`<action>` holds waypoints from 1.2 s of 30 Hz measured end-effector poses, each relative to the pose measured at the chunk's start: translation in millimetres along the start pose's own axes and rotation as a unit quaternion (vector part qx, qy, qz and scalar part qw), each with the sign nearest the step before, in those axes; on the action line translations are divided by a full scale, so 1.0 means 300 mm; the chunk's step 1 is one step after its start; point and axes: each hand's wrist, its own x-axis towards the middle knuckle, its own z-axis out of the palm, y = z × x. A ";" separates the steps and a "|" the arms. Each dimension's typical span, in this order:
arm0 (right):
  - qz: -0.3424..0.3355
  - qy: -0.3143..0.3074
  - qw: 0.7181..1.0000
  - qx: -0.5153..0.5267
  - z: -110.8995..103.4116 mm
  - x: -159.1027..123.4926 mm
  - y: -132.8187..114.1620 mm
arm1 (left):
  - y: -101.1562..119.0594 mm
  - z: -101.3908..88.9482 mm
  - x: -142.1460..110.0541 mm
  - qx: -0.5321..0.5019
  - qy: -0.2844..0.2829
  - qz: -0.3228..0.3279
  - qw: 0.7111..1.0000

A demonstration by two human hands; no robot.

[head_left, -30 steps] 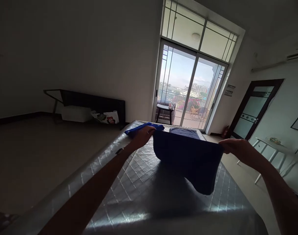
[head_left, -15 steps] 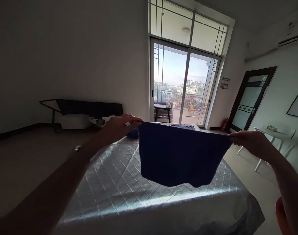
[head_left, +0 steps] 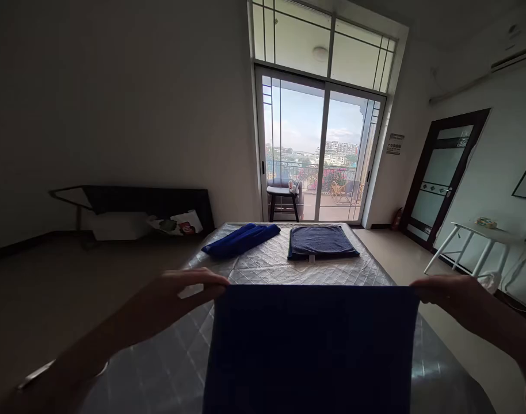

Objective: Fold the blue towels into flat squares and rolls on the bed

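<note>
A dark blue towel (head_left: pixel 312 348) hangs stretched between my two hands over the mattress (head_left: pixel 168 362). My left hand (head_left: pixel 194 287) pinches its top left corner between thumb and fingers. At the top right corner, my right hand (head_left: pixel 444 290) grips the cloth the same way. The towel's upper edge is taut and nearly level; its lower end runs out of view. Farther back on the mattress lie a bunched bright blue towel (head_left: pixel 243 239) on the left and a flat, folded blue towel (head_left: pixel 321 241) with a white tag on the right.
A dark bench-like frame (head_left: pixel 151 201) with a white box (head_left: pixel 118 226) and a printed bag (head_left: pixel 179 223) stands by the left wall. Beyond the mattress is a sliding glass door (head_left: pixel 293 144). At right are a small white table (head_left: pixel 491 231) and a dark-framed door (head_left: pixel 446 178).
Both hands have come down and closer with the towel, which now looks larger and hangs flatter. The two towels at the back of the mattress have come into clear view.
</note>
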 end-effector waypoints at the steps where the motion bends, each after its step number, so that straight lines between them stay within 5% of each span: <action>1: 0.003 -0.048 0.999 0.016 0.008 0.055 0.004 | -0.025 0.028 0.049 -0.013 -0.017 -0.008 1.000; 3: 0.013 -0.114 0.993 0.019 0.031 0.188 0.024 | -0.074 0.084 0.169 -0.034 -0.041 -0.014 0.999; 5: 0.025 -0.102 0.994 -0.016 0.060 0.342 0.052 | -0.114 0.130 0.315 -0.034 -0.033 -0.001 0.999; 11: 0.011 0.049 0.995 -0.083 0.071 0.801 0.098 | -0.148 0.156 0.789 0.022 0.133 -0.018 0.991; 16: 0.033 0.150 0.986 -0.067 0.103 1.032 0.171 | -0.197 0.221 0.992 -0.029 0.211 -0.044 0.976; 20: 0.066 0.142 0.987 -0.047 0.306 1.053 0.329 | -0.338 0.469 0.980 -0.025 0.204 -0.008 0.979; 24: 0.124 0.106 0.986 -0.038 0.604 0.929 0.513 | -0.533 0.795 0.841 0.062 0.128 0.100 0.985; 27: 0.131 0.059 0.989 -0.020 0.787 0.815 0.638 | -0.647 0.962 0.730 0.155 0.065 0.118 0.979; 31: 0.114 0.059 0.992 -0.007 0.906 0.731 0.760 | -0.703 1.016 0.674 0.205 0.062 0.147 0.966; 36: 0.080 0.097 0.992 0.009 0.928 0.719 0.814 | -0.673 0.977 0.687 0.185 0.130 0.200 0.953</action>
